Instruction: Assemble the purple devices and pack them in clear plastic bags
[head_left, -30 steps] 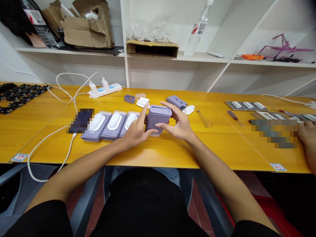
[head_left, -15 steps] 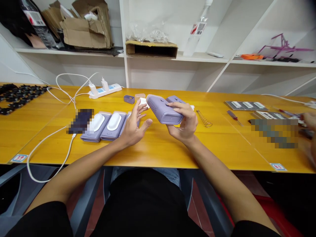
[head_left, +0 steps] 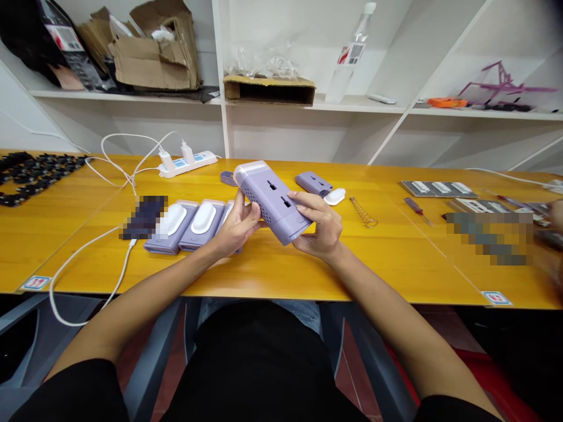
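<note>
Head view: lavender slotted housing [head_left: 275, 199] is up off the tabletop [head_left: 281, 275], held btwn both hands. Long axis slants: pale-capped end far & to L, plain end near & to R. Two dark slots face up/toward wearer; perforated flank faces L hand [head_left: 240, 227].

L hand grips that flank, thumb on the near side, other fingers partly hidden behind/under. R hand [head_left: 320, 223] is clamped on the near end, fingertips over the slotted face beside the lower slot, thumb underneath. Neither is nearer; both touch it, so any turn prob. needs one grip to yield.

Around: row of lavender units [head_left: 189, 239] w/ white oval caps just L, the rightmost partly behind L hand, so tightest on that side. Beyond R hand: 2nd slotted housing [head_left: 310, 183], loose white oval cap [head_left: 336, 196], coil spring [head_left: 361, 211]. Screwdriver [head_left: 417, 209] well apart, farther R. Nothing obvious blocks the near side.
</note>
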Demonstrator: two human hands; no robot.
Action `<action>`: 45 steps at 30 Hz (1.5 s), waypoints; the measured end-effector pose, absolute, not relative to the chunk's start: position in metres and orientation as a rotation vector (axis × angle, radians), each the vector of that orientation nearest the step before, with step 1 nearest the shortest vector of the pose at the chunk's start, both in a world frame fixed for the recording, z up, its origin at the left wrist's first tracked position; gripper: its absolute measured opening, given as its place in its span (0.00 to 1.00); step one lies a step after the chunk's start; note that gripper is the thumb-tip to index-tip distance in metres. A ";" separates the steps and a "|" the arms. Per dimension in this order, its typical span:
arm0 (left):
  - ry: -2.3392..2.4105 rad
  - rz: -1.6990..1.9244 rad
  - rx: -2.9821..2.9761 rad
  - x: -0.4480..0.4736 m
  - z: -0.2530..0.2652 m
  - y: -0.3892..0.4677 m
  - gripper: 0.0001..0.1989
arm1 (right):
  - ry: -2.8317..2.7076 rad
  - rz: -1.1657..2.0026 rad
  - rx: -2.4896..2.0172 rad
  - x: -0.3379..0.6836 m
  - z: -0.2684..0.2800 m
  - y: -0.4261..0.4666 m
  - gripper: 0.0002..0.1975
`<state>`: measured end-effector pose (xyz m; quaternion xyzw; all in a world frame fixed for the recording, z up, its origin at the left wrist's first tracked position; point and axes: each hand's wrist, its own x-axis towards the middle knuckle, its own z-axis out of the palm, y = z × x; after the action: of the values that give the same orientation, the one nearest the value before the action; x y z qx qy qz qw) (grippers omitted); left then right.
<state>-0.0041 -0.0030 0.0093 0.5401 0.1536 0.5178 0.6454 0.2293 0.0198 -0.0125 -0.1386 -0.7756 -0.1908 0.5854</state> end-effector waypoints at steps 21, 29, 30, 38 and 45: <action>0.523 1.111 0.659 -0.015 0.039 0.004 0.35 | -2.016 0.054 -0.621 0.247 -0.001 0.032 0.34; 0.462 1.056 0.772 -0.020 0.035 0.006 0.38 | -1.512 -0.166 -1.376 0.345 -0.025 0.106 0.10; 0.450 1.046 0.798 -0.020 0.034 0.006 0.38 | -1.492 -0.161 -1.476 0.356 -0.029 0.112 0.10; 0.374 0.991 0.935 -0.016 0.026 0.004 0.40 | -1.564 0.097 -1.816 0.376 -0.051 0.131 0.30; 0.373 0.980 0.942 -0.012 0.024 0.001 0.39 | -1.514 0.172 -1.966 0.373 -0.061 0.135 0.23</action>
<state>-0.0122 0.0009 0.0242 0.4329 0.1716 0.4504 0.7618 0.3726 0.1354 -0.0612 -0.7485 -0.5764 0.0657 0.3212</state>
